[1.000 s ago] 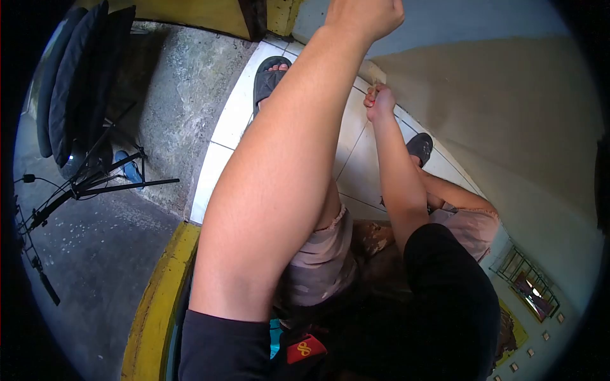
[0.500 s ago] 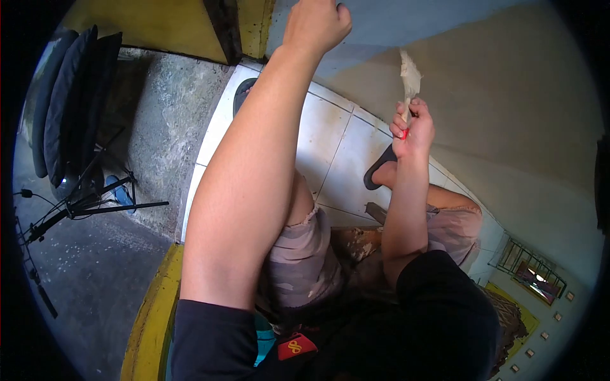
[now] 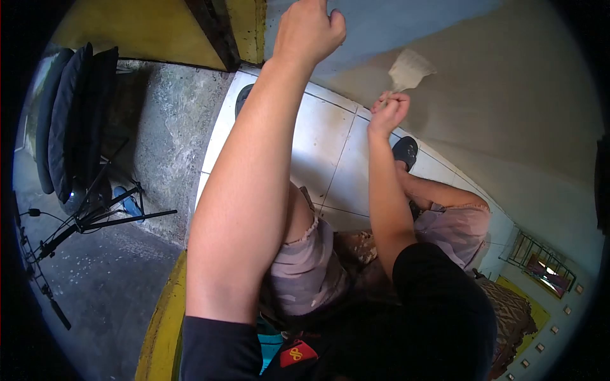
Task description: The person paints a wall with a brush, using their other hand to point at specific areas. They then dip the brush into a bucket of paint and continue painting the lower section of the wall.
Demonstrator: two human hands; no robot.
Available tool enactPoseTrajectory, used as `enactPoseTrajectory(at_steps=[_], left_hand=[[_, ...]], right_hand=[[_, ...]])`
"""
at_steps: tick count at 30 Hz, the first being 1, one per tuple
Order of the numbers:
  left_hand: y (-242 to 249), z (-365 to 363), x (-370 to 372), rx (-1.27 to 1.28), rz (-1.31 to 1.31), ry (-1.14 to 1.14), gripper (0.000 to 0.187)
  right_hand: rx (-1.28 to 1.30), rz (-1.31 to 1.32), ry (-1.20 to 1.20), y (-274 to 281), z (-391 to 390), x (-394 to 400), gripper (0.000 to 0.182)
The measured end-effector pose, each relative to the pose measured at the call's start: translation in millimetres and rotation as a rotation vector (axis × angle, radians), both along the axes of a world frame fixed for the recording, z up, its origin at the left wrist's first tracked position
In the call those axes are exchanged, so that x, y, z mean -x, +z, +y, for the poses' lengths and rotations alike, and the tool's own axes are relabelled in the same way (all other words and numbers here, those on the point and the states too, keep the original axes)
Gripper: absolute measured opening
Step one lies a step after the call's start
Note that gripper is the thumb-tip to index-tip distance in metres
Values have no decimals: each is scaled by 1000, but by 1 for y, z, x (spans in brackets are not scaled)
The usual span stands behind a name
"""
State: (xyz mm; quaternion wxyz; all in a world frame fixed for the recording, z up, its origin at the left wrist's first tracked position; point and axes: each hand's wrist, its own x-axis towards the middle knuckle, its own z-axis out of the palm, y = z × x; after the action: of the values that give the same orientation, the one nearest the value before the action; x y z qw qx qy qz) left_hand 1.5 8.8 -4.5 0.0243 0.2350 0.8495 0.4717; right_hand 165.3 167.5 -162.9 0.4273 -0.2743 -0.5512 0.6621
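My right hand [image 3: 389,112] is closed round the handle of a flat, pale tool like a scraper or brush [image 3: 410,70], whose broad end points up and to the right, close to the wall [image 3: 495,101]. The wall is painted blue higher up and looks grey-brown below. At the top of the view my left hand [image 3: 309,32] is raised beside the blue part of the wall, its fingers partly cut off by the frame edge. The fingers look curled, and whether they hold anything is hidden.
White floor tiles [image 3: 324,133] lie under my feet, which wear dark sandals [image 3: 405,151]. Black cushions [image 3: 73,120], a black metal frame [image 3: 82,222] and a blue slipper [image 3: 129,202] are at the left. A yellow edge [image 3: 164,311] stands beside me.
My right hand has moved left and slightly up, and the tool has turned so its broad face shows. My left hand has shifted slightly left. The right foot shows farther right.
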Motion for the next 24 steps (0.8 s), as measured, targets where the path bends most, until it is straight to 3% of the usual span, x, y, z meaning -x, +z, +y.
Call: enactPoseTrajectory(at_steps=[3, 5, 11, 16, 18, 19, 21, 24], left_hand=[[-3, 3, 1, -10, -20, -10, 67], [-21, 9, 4, -235, 312, 63, 67], [-14, 9, 3, -194, 220, 57, 67], [-12, 9, 3, -172, 189, 52, 65], [-12, 9, 2, -195, 194, 54, 65], [-11, 10, 2, -193, 181, 52, 63], [-12, 12, 1, -185, 166, 44, 62], [-14, 15, 0, -214, 224, 59, 60]], right_hand=[[81, -60, 19, -77, -4, -4, 8], [113, -107, 56, -114, -10, -8, 8], [267, -331, 27, -195, -33, -15, 5], [454, -579, 13, -190, -49, -13, 8], [807, -630, 17, -175, -49, -11, 7], [811, -623, 16, -182, -45, -10, 7], [573, -766, 95, -190, -39, -5, 4], [713, -713, 69, -187, -28, 8, 3]])
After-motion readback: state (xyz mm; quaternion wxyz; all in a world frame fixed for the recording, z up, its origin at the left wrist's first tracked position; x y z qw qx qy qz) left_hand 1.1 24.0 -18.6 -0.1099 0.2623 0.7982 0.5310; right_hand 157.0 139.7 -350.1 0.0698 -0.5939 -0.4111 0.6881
